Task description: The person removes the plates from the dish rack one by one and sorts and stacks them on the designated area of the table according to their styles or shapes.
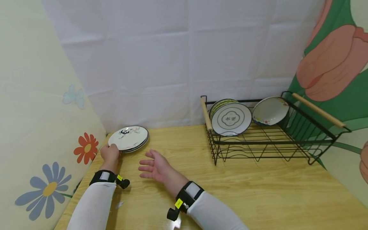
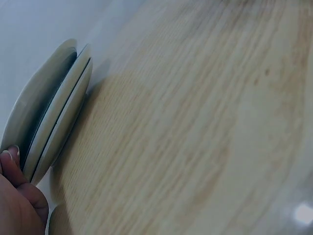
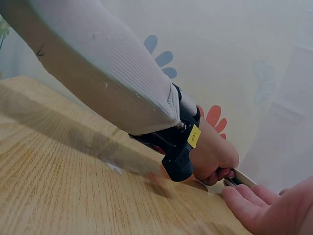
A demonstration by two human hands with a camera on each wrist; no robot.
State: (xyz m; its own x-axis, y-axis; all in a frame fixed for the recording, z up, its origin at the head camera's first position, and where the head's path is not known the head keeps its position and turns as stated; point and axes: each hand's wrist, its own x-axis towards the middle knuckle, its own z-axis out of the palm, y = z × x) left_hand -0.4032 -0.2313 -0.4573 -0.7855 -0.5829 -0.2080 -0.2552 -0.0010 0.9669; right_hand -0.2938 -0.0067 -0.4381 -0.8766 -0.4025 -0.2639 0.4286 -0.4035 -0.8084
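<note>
A kitchen-like corner, apparently arranged as a recording set, is shown; whether it lies within a home cannot be told. The kitchen look is given by a stack of patterned plates [image 1: 129,139] and a black wire dish rack [image 1: 273,142], in which further dishes [image 1: 231,123] are propped. A staged look is given by the wood-grain desk [image 1: 276,198], backed by a creased white cloth [image 1: 138,57] and flanked by a flower-decorated left wall [image 1: 31,121] and a right wall [image 1: 327,64] covered in large pink-and-green artwork. Wrist-worn cameras [image 1: 173,214] are also seen.
</note>
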